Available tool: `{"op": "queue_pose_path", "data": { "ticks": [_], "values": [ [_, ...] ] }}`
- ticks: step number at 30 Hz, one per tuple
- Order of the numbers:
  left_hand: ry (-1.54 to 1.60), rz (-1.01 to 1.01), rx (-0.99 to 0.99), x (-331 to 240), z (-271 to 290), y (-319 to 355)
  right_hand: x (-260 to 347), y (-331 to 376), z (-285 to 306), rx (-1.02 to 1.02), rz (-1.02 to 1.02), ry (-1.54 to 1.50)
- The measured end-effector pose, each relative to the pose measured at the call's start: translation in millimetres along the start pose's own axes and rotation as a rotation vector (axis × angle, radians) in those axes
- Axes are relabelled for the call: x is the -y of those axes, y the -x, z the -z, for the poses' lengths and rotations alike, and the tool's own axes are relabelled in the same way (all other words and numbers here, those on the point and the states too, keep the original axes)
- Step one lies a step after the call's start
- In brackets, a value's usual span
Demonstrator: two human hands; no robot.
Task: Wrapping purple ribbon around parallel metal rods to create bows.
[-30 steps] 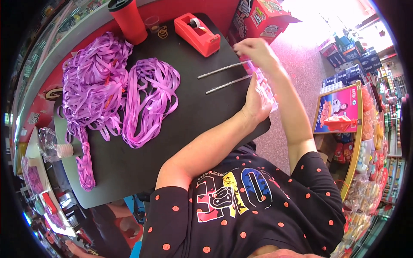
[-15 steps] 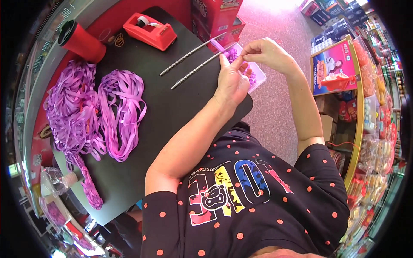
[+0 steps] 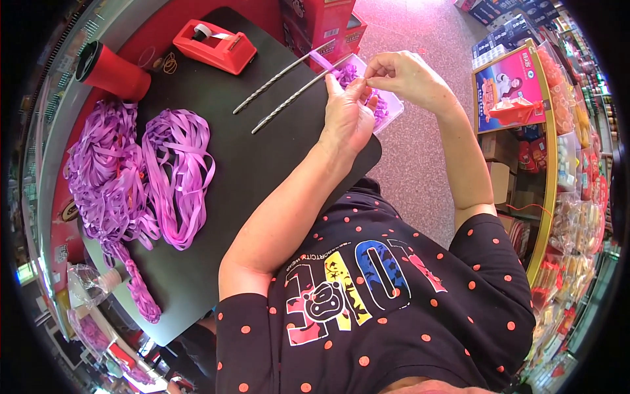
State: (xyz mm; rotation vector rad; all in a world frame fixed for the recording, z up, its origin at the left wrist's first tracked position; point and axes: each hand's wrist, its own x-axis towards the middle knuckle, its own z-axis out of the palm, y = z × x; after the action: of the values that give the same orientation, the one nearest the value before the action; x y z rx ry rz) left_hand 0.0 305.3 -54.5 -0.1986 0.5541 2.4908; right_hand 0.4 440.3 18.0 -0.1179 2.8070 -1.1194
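Note:
Near the table's far right corner my left hand (image 3: 348,115) is palm up, its thumb and fingers closed by the rod ends. My right hand (image 3: 410,82) pinches beside it, the fingertips of both hands meeting. What lies between them is too small to make out. Two twisted metal rods (image 3: 282,102) stretch side by side over the black table, with a strip of purple ribbon (image 3: 321,62) across their far ends. Behind and below my hands is a clear plastic box (image 3: 394,108) holding small purple ribbon pieces (image 3: 379,113).
Two big bundles of purple ribbon (image 3: 177,174) lie on the dark table (image 3: 249,171), left of my left arm. A red tape dispenser (image 3: 215,47) and a red tumbler (image 3: 117,73) stand farther back. Stocked shelves and a framed poster (image 3: 510,92) are at the right.
The view has shifted slightly, so the table things sit a little farther left. My hands stay together at the same place, with only small finger movement.

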Motion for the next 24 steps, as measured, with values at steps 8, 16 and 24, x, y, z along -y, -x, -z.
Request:
{"op": "queue_pose_path", "data": {
  "ticks": [8, 16, 24],
  "values": [
    [0.006, 0.003, 0.001, 1.1, 2.5, -1.6, -39.7, 7.7, -14.3, -0.249, 0.022, -0.302],
    [0.031, 0.003, 0.031, 3.2, 6.2, -5.3, -47.6, 14.0, -26.6, -0.129, -0.036, -0.572],
    [-0.002, 0.011, 0.002, 0.7, 1.6, -1.0, -3.3, -37.9, 6.7, -0.005, 0.196, -0.408]
  ]
}}
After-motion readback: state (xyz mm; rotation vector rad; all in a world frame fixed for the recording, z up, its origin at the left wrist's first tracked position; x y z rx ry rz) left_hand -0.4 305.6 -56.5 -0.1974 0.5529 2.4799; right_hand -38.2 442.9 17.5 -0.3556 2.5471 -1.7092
